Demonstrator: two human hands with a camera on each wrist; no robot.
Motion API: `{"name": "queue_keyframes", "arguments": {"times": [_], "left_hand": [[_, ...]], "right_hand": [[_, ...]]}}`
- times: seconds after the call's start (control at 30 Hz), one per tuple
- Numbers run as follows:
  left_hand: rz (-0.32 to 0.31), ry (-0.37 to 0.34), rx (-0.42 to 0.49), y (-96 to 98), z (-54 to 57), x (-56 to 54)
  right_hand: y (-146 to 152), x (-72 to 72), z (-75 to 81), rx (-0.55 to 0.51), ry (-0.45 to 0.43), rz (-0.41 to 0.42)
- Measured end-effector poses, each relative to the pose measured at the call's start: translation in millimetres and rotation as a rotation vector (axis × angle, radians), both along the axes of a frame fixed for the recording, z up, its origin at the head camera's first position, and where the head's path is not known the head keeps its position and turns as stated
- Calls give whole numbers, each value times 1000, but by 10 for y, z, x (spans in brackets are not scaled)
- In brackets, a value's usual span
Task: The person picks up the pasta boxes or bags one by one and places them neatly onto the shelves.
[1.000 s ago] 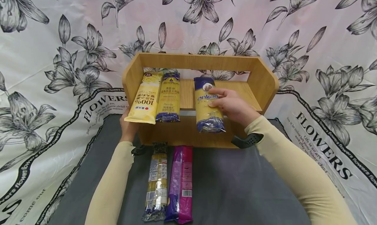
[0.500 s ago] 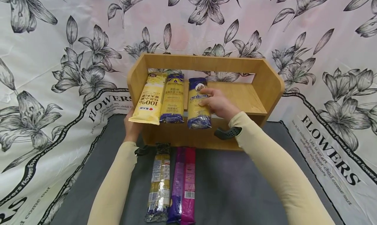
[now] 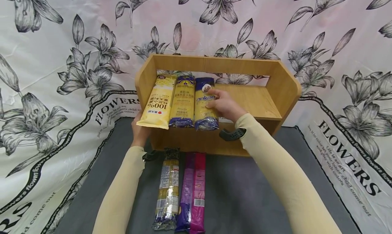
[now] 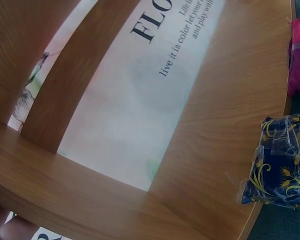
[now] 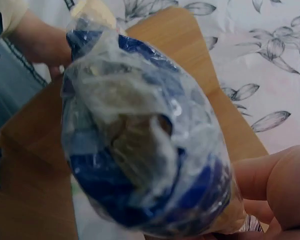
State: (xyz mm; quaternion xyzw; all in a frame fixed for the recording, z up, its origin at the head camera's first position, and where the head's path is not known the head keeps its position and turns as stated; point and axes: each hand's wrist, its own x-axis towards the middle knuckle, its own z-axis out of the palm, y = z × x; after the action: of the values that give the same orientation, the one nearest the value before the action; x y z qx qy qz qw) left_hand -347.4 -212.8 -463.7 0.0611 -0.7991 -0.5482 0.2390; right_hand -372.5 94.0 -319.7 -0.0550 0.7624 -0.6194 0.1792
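My right hand [image 3: 226, 104] grips a blue-and-yellow bag of ankara pasta [image 3: 204, 106] by its right side. The bag lies on the upper level of a small wooden shelf [image 3: 281, 91], its crinkled clear-and-blue end [image 5: 140, 135] towards the right wrist camera. Directly left of it lies a yellow-and-blue spaghetti bag [image 3: 182, 103], then a pale yellow pasta bag [image 3: 158, 103] by the left side panel. My left hand [image 3: 140, 131] holds that side panel, partly hidden under the pale yellow bag. In the left wrist view, a few fingers [image 4: 15, 227] show outside the panel.
In front of the shelf, on the dark grey cloth [image 3: 245, 193], lie a clear-and-gold pasta pack [image 3: 166, 193] and a purple-and-pink pack [image 3: 193, 193]. Bare shelf board [image 3: 254, 99] extends right of the right hand. A flower-printed sheet [image 3: 190, 36] hangs behind.
My right hand has moved the ankara bag left and set it right beside the spaghetti bag; the gap between them has closed. The left hand stays on the side panel.
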Motion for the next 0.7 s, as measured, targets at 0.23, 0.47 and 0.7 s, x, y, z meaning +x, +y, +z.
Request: {"name": "queue_keyframes", "arguments": {"times": [0.23, 0.47, 0.7], "left_hand": [[-19, -11, 31, 21, 14, -8], [-9, -5, 14, 30, 34, 15], [0, -7, 4, 34, 42, 34]], "right_hand": [[5, -44, 1, 58, 40, -22], [-58, -52, -9, 64, 64, -90], [-87, -15, -32, 102, 116, -133]]}}
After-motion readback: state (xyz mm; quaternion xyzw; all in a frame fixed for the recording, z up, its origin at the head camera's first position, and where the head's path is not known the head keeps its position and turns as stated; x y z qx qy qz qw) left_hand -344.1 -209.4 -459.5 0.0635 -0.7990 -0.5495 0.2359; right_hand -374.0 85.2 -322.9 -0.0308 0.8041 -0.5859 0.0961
